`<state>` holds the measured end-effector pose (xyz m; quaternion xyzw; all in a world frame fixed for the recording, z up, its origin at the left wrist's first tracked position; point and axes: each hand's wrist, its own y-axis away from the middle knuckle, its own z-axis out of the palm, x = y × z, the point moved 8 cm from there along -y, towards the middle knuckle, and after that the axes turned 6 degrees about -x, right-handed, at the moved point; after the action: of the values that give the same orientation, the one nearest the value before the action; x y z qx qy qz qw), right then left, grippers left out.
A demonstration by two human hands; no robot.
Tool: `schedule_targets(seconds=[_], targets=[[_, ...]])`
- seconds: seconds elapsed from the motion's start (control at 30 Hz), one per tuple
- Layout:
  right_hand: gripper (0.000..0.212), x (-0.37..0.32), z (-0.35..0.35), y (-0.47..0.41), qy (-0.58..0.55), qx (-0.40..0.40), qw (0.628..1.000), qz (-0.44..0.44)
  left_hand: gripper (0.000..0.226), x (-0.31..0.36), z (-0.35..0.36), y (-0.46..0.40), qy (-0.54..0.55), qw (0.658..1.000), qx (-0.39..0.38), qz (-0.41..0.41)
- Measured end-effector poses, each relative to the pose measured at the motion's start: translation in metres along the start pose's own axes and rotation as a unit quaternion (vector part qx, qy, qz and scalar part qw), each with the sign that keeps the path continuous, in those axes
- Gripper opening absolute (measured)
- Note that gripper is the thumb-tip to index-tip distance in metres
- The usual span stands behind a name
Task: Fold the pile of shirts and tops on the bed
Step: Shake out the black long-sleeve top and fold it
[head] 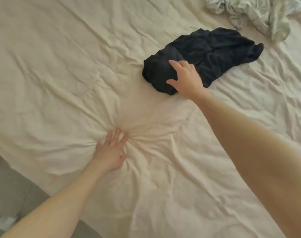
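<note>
Bed: a cream sheet (pixel 60 66) covers the bed, creased all over, with wrinkles radiating out from one spot near the lower middle of the view.
Left hand: the left hand (pixel 110 152) lies palm down on the sheet, fingers straight and a little spread, pressing into the fabric where the creases gather; it grasps nothing.
Right hand: the right hand (pixel 185 78) reaches forward with the arm stretched out, fingers extended and thumb spread apart, resting on or just over the near end of the dark garment; the fingers are not curled round the cloth, so it is released rather than gripping.
Dark garment: a navy or black top (pixel 215 48) lies bunched and unfolded on the sheet, right of centre and toward the far side, its near-left end under the right hand.
Pale garments: a crumpled heap of light, faintly patterned clothing (pixel 259 12) sits at the far right corner of the view, near the dark top but apart from it.
Floor: a strip of grey floor (pixel 12 186) shows beyond the edge of the bed at the lower left.
</note>
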<state>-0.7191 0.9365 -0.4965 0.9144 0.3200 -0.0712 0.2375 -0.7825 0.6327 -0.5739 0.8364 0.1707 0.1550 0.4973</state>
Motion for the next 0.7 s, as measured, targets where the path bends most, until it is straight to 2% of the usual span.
schedule_targets(seconds=[0.1,0.2,0.3,0.37,0.47,0.53,0.6,0.63,0.7], targets=[[0.04,-0.008,0.002,0.014,-0.068,0.045,0.997,0.006,0.07,-0.002,-0.006,0.005,0.029,0.999,-0.005,0.016],[0.033,-0.025,0.009,0.057,-0.203,0.061,0.977,0.023,0.06,0.005,-0.021,0.025,0.173,0.98,0.062,0.074],[0.022,-0.055,0.002,0.112,-0.333,0.046,0.942,0.006,0.057,0.015,-0.051,0.076,0.366,0.9,0.21,0.111],[0.007,-0.08,-0.007,0.147,-0.4,0.009,0.916,-0.014,0.059,0.026,-0.072,0.119,0.457,0.837,0.272,0.125],[0.021,-0.116,-0.033,0.193,-0.441,-0.022,0.897,-0.02,0.056,0.034,-0.097,0.176,0.529,0.769,0.324,0.153],[0.02,-0.129,-0.057,0.22,-0.448,-0.028,0.893,-0.017,0.04,0.029,-0.111,0.211,0.53,0.762,0.344,0.146],[0.022,-0.138,-0.082,0.245,-0.447,-0.03,0.894,-0.011,0.022,0.025,-0.125,0.248,0.501,0.778,0.342,0.16],[0.026,-0.143,-0.095,0.259,-0.448,-0.026,0.894,-0.007,0.021,0.026,-0.132,0.269,0.481,0.79,0.336,0.181],[0.029,-0.151,-0.123,0.285,-0.458,0.001,0.889,-0.003,0.035,0.031,-0.145,0.31,0.445,0.808,0.308,0.234]])
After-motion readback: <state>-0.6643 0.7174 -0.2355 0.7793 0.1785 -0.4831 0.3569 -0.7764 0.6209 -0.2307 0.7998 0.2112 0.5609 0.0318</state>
